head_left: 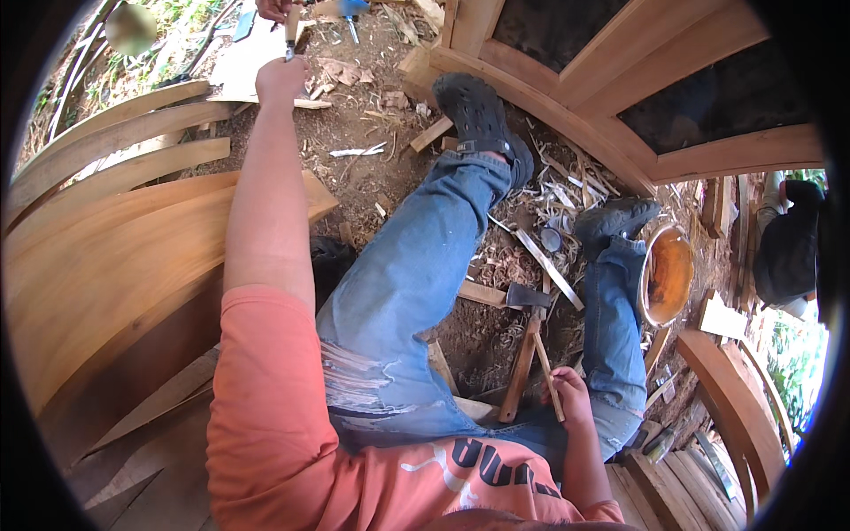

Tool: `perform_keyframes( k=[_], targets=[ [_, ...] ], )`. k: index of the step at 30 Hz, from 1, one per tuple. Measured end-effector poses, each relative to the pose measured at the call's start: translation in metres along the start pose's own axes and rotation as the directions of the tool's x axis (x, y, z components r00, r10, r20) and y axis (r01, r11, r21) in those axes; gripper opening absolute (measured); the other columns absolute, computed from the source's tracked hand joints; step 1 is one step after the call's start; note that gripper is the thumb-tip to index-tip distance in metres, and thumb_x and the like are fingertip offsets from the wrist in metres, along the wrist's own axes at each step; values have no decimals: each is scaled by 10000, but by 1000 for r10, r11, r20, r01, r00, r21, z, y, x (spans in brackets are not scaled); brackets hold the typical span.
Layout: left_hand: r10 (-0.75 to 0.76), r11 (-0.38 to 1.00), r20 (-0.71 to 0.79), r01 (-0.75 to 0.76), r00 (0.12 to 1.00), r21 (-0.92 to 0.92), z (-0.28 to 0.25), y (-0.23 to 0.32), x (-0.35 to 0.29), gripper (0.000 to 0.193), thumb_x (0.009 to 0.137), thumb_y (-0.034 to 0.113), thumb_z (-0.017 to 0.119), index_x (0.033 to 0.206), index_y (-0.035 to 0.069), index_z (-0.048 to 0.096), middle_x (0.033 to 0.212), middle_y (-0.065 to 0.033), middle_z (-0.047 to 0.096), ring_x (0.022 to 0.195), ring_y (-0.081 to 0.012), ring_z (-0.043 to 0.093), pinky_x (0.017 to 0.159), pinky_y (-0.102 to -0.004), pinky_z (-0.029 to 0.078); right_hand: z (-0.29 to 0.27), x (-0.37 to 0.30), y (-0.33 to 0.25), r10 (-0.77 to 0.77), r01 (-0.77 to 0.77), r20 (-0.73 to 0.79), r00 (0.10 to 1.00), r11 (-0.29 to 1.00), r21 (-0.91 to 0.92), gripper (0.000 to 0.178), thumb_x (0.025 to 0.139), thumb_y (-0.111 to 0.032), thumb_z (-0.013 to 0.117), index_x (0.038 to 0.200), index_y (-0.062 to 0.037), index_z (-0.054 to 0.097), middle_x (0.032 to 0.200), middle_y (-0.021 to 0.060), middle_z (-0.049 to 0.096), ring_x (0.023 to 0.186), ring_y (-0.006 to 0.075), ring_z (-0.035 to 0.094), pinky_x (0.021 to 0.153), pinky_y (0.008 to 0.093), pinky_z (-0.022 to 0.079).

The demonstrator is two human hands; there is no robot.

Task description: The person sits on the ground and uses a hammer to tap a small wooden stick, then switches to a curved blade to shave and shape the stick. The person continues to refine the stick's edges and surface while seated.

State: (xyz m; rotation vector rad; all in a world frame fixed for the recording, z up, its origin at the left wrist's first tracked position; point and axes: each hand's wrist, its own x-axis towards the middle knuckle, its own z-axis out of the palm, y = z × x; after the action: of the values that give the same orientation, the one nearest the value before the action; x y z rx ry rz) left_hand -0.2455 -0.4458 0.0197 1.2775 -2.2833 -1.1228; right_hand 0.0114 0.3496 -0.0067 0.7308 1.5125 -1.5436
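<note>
My left arm reaches far forward, and my left hand (281, 81) is closed around the near end of a small tool with a pale handle (291, 28) and a metal collar. Another person's hand (276, 9) is at the tool's far end; whether it grips the tool I cannot tell. Close to my lap, my right hand (572, 396) pinches a thin wooden stick (548, 376), held slanting upward. Just left of the stick, a hatchet (526, 297) rests between my legs, its wooden handle pointing toward me.
A wooden panelled frame (637, 71) stands ahead on the right. Curved boards (115, 239) are stacked at the left. An orange-brown bowl (668, 274) sits by my right leg. Wood shavings (558, 199) and offcuts litter the dirt floor. Another person's dark-clothed leg (788, 248) shows at far right.
</note>
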Motion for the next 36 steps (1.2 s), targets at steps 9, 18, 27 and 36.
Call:
perform_keyframes(
  k=[9,18,27,36],
  targets=[
    [-140,823,390,326,910,-465,21,-71,-36,205,1073,174,684,1094,-15,762,853,-101,745,762,-209,733,662,-369,597,-3,0,3,-57,58,27,998,998,-31,147,1051,-60,608,1193,-64,646,976,120,736,749,217,726,677,352,612],
    [6,932,684,244,730,-268,6,16,-276,264,1103,273,676,1228,44,717,1013,-73,771,877,-190,768,715,-344,640,-7,-13,5,-257,262,144,956,965,-16,161,1051,-91,638,1209,-68,658,971,86,745,751,171,730,692,326,611],
    [311,676,929,641,201,-365,-5,22,-552,241,1096,281,682,1228,89,745,1446,-163,709,1328,-336,676,1112,-496,538,22,-9,11,-647,679,257,718,732,-56,243,995,-103,642,1213,-23,713,1009,85,777,924,166,737,835,346,586],
    [363,612,930,737,62,-288,-6,28,-630,228,1104,253,671,1256,102,749,1560,-184,620,1466,-359,551,1241,-543,410,56,-128,2,-652,785,462,601,592,-185,355,963,-204,683,1246,8,714,1083,132,795,975,215,749,885,366,585]
  ],
)
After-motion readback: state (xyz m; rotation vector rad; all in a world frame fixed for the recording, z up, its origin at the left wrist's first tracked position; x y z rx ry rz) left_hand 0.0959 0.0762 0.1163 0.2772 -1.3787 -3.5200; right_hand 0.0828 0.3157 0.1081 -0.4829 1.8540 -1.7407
